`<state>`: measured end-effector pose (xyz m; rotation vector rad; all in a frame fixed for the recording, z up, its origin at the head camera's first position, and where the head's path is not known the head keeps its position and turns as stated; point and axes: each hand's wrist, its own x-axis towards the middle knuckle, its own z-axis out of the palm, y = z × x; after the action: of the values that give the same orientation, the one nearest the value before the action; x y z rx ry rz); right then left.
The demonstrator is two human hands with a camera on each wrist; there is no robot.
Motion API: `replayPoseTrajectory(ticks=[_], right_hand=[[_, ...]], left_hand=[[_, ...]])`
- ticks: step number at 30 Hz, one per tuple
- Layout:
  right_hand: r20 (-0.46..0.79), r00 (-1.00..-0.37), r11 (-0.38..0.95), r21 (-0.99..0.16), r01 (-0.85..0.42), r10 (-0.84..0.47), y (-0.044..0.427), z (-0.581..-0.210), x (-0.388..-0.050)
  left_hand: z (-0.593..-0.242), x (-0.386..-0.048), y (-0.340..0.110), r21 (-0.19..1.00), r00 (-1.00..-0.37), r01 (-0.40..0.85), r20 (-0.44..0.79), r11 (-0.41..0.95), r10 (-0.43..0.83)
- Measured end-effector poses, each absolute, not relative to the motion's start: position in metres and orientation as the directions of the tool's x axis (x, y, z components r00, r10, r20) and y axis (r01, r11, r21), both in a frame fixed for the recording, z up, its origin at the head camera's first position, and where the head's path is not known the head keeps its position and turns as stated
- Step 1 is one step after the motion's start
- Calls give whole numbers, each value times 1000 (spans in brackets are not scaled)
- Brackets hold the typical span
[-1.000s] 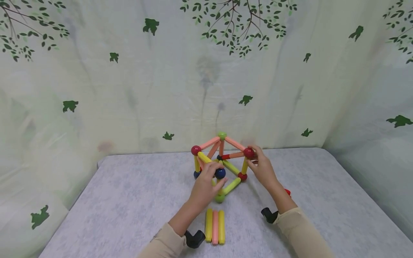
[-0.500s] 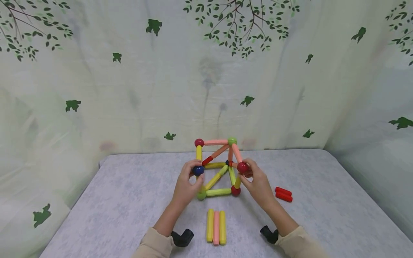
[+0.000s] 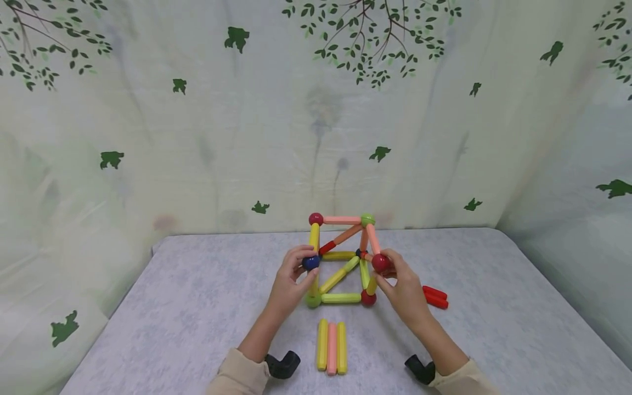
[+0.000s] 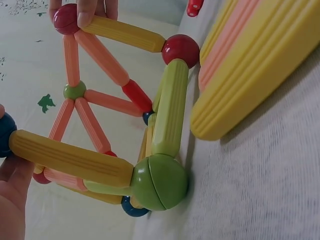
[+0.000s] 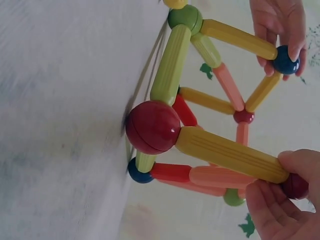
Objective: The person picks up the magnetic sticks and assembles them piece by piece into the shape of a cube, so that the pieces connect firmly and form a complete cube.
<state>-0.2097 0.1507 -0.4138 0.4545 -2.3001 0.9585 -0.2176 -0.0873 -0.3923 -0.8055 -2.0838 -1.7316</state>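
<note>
A box-shaped frame of magnetic rods (image 3: 342, 298) and balls stands on the table in the head view. My left hand (image 3: 288, 282) pinches the blue ball (image 3: 310, 263) at its upper front left corner. At the upper front right corner, my right hand (image 3: 406, 288) holds a red ball (image 3: 381, 263) between thumb and fingers. Yellow rods (image 4: 75, 159) run down from both held balls to a green ball (image 4: 159, 182) and a lower red ball (image 5: 153, 127). Salmon rods (image 3: 342, 220) form part of the top, meeting at a green ball (image 3: 367, 220) at the back.
In front of the frame lie two yellow rods (image 3: 322, 345) with a salmon rod (image 3: 332, 349) between them. Short red rods (image 3: 436, 297) lie to the right, beyond my right wrist. A leaf-patterned curtain (image 3: 217, 137) hangs behind the table (image 3: 207, 285).
Both hands have turned the frame clockwise as seen from above, bringing one side to face the front. Over the last half second the frame has shifted slightly right.
</note>
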Motion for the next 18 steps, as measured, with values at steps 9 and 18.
replayPoseTrajectory(ticks=[9,18], right_hand=[[602,-789,684,-525,-507,-122,153,-412,-214],[675,-727,736,-428,-525,-125,160,-407,-196]], left_hand=[[-389,-215,-85,821,-827,554,524,136,206],[-389,-216,-87,830,-833,539,500,144,239]])
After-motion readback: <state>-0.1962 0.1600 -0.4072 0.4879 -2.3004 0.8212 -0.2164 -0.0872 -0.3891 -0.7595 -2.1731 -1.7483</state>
